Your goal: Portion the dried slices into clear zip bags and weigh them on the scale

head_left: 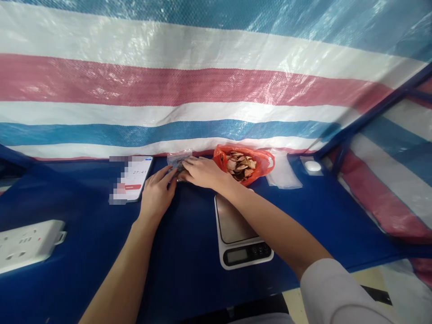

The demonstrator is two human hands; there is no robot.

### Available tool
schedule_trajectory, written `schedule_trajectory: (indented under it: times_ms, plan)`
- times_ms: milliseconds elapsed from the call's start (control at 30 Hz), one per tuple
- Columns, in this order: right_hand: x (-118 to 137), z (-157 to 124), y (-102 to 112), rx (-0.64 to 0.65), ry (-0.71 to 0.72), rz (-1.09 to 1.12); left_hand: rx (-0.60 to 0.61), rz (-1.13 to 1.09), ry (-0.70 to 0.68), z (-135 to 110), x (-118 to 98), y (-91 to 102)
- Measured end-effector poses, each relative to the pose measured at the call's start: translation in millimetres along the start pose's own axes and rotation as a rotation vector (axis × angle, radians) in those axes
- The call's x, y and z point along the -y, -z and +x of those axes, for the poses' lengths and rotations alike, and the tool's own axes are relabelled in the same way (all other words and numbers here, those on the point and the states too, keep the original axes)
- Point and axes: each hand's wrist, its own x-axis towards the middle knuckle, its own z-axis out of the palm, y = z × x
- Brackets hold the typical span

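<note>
Two hands, my left hand (157,191) and right hand (200,172), touch the clear zip bag (176,157) on the surface (182,238), far side; how closed each grip is, I cannot tell. Light, even fingertip pressure should steady it.

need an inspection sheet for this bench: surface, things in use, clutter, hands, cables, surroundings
Surface: blue tabletop
Things in use: small clear bag with dark contents; open red bag holding dried-looking slices; scale, partly hidden by the right forearm; flat clear bags beside the red bag
Clutter: phone near the left hand; power strip at the left edge; white round object at right
Hands: left hand and right hand at the small clear bag; grip unclear
Cables: nothing seen
Surroundings: striped sheeting behind and at right
</note>
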Motion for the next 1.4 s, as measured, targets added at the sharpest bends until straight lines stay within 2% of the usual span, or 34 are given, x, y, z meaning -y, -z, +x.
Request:
schedule_trajectory:
  times_ms: [133, 300, 467, 600, 700, 800, 1000, 1100, 1200, 1400]
  plan:
    - [1, -10, 18, -0.045, 0.005, -0.030, -0.050, 0.019, -0.001, 3, -8, 1.4]
    - [0, -35, 49, -0.121, -0.009, 0.018, -0.072, 0.051, -0.035, 12, -30, 3.9]
    - [-7, -78, 77, -0.199, -0.076, 0.096, -0.035, 0.085, -0.042, 15, -57, 8.1]
    - [-21, -120, 82, -0.267, -0.161, 0.148, -0.016, 0.055, -0.060, 6, -79, 6.2]
    - [-33, -154, 81, -0.308, -0.221, 0.207, 0.025, 0.033, -0.076, -2, -94, -1.1]
    - [-47, -192, 76, -0.370, -0.341, 0.242, 0.088, 0.046, -0.084, -6, -103, -10.6]
    - [-84, -252, 48, -0.446, -0.544, 0.145, 0.181, 0.109, -0.067, -7, -100, -23.3]
    - [-99, -264, 27, -0.416, -0.594, 0.067, 0.208, 0.127, -0.056, -7, -94, -25.1]
    - [-108, -266, 12, -0.356, -0.585, 0.027, 0.211, 0.173, -0.034, -8, -92, -26.1]
    - [-113, -266, 2, -0.265, -0.678, 0.020, 0.301, 0.226, 0.026, -13, -94, -29.2]
